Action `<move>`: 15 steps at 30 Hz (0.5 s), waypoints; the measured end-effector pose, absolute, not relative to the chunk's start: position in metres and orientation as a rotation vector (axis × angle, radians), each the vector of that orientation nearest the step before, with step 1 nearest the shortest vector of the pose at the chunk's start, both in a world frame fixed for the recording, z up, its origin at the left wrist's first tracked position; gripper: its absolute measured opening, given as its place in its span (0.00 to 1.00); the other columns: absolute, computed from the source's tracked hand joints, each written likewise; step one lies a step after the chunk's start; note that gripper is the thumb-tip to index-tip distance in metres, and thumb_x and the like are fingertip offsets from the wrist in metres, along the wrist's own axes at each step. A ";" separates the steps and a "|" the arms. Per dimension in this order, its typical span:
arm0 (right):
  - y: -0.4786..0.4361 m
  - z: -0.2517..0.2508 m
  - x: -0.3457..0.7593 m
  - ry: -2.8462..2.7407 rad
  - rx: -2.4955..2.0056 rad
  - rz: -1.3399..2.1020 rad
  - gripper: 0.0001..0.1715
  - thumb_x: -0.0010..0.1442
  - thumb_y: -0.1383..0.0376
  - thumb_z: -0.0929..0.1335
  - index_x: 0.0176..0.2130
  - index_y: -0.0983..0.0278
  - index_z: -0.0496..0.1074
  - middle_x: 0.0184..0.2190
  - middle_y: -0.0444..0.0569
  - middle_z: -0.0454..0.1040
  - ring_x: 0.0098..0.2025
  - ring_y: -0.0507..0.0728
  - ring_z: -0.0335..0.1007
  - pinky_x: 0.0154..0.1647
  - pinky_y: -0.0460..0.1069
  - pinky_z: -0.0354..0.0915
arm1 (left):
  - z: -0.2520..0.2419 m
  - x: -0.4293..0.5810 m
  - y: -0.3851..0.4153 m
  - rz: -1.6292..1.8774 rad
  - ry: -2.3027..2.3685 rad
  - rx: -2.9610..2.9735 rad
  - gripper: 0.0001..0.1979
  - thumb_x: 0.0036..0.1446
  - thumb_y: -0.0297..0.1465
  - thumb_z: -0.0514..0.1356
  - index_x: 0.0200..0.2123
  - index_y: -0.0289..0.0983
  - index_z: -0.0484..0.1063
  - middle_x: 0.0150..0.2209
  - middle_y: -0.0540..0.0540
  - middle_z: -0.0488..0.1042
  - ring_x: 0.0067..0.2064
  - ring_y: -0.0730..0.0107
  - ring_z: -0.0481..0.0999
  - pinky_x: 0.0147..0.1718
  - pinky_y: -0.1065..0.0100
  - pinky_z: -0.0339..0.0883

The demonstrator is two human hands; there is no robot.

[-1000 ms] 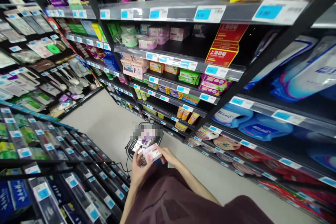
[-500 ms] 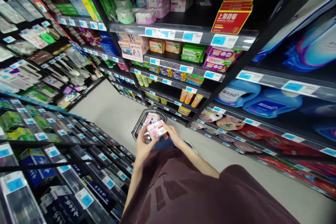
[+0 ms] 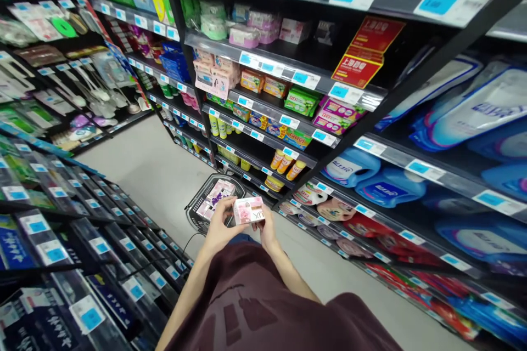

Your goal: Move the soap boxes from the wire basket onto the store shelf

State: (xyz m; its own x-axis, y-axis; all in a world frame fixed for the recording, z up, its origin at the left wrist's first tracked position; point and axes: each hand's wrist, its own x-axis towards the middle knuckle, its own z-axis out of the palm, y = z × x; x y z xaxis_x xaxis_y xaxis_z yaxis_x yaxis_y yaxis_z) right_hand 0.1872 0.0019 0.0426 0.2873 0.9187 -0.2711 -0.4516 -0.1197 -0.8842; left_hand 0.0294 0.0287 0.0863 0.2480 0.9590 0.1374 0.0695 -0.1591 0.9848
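Both hands grip a small pink and white soap box (image 3: 248, 211) in front of my body. My left hand (image 3: 221, 224) pinches its left end, thumb along the lower edge. Fingers of my right hand (image 3: 267, 227) close round the right end and underside, partly hidden by the box. Beyond and left of the hands, a black shopping basket (image 3: 190, 205) stands on the floor, with pink and white boxes (image 3: 214, 197) and something purple inside.
Shelves ahead carry soap packs (image 3: 302, 100), orange bottles (image 3: 295, 170) and red price cards (image 3: 357, 70). Large blue detergent jugs (image 3: 391, 187) fill the right shelves. A slanted rack (image 3: 99, 245) borders the aisle at left. Grey floor (image 3: 144, 156) shows between the shelving.
My view has shifted, so more of the basket shows to the left of my hands. The soap box, still in both hands, now sits to the right of the basket and is turned slightly.
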 end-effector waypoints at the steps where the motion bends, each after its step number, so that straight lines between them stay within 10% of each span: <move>1: 0.001 0.044 0.188 -0.526 -1.164 1.261 0.30 0.61 0.42 0.65 0.27 0.65 0.73 0.14 0.40 0.64 0.14 0.48 0.51 0.14 0.45 0.50 | 0.084 0.030 0.027 1.107 1.008 1.458 0.33 0.44 0.34 0.75 0.54 0.43 0.70 0.59 0.39 0.67 0.61 0.50 0.70 0.50 0.58 0.73; 15: 0.005 0.040 0.187 -0.649 -1.195 1.174 0.31 0.61 0.42 0.67 0.24 0.65 0.71 0.14 0.40 0.63 0.16 0.48 0.53 0.17 0.45 0.50 | 0.066 0.025 0.025 1.113 1.027 1.419 0.35 0.47 0.32 0.74 0.58 0.42 0.67 0.55 0.40 0.70 0.51 0.59 0.74 0.44 0.61 0.71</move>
